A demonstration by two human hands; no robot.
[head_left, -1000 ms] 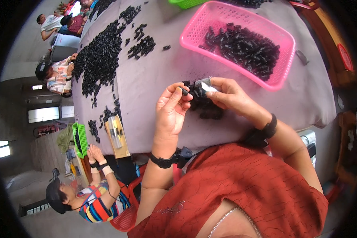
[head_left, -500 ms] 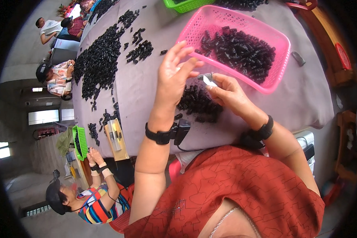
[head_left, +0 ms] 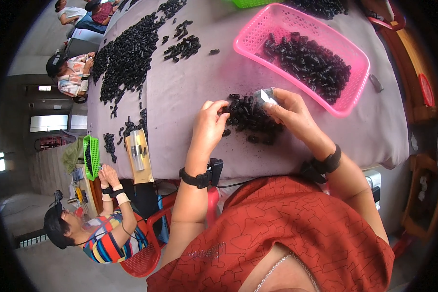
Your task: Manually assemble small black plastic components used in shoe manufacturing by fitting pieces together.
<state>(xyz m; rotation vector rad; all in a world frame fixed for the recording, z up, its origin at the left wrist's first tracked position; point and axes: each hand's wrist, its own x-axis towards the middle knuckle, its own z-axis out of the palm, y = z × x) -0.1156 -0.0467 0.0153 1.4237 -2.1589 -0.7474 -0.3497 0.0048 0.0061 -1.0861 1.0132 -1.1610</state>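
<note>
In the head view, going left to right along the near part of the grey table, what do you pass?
Small green plastic basket → tan wooden block carrying a metal part → left hand → small heap of black plastic parts → right hand holding a small pale blade-like piece.

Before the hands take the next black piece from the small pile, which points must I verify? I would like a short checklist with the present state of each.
1. Left hand reaches the pile of black pieces: ok, its fingertips touch the pile's left edge.
2. Right hand has its tool: ok, it pinches a small grey blade-like tool.
3. Left hand's grip on one single piece: cannot tell, the fingers hide it.
4. Pink basket within reach: ok, it sits just beyond the right hand.
5. Room left in the basket: ok, the pieces cover only part of its floor.
</note>
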